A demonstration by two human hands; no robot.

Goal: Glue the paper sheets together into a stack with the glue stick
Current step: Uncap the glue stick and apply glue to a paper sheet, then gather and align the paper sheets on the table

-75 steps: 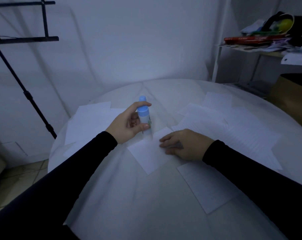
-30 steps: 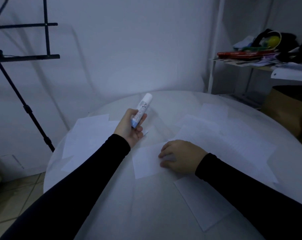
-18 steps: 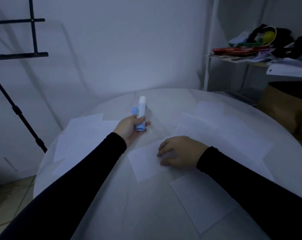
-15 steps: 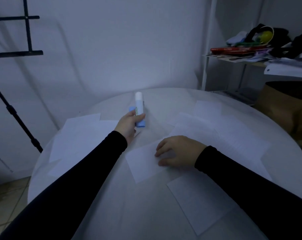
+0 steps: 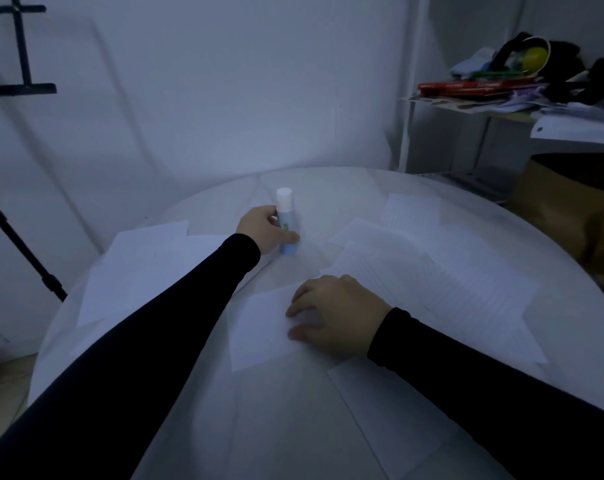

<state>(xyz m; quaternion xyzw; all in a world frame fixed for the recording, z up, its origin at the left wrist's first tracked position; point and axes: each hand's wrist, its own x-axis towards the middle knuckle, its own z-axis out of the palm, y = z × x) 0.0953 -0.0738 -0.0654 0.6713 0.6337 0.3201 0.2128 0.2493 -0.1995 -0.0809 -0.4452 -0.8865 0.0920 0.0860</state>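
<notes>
We see the left hand (image 5: 264,233) reaching far over the round white table (image 5: 293,427), and its fingers and thumb are curled around the glue stick (image 5: 286,225). The stick stands upright, its blue base touching the table just below the thumb, and its white end rises above the fingers. The right hand (image 5: 331,315) lies flat on a small paper sheet (image 5: 259,327); its fingers are relaxed and spread, pressing on the right part of this sheet and grasping nothing. The free part of the sheet extends to the left of these fingertips. Behind the knuckles of the right hand, and to their right, lie several lined sheets (image 5: 432,282) overlapping each other. One more sheet (image 5: 390,414) lies below the right wrist, near the front edge. Left of the fingers that hold the stick, some plain sheets (image 5: 137,268) lie partly under the black sleeve (image 5: 176,327). Far right of both hands we see a cluttered shelf (image 5: 501,98), and far left a black stand (image 5: 20,244).
</notes>
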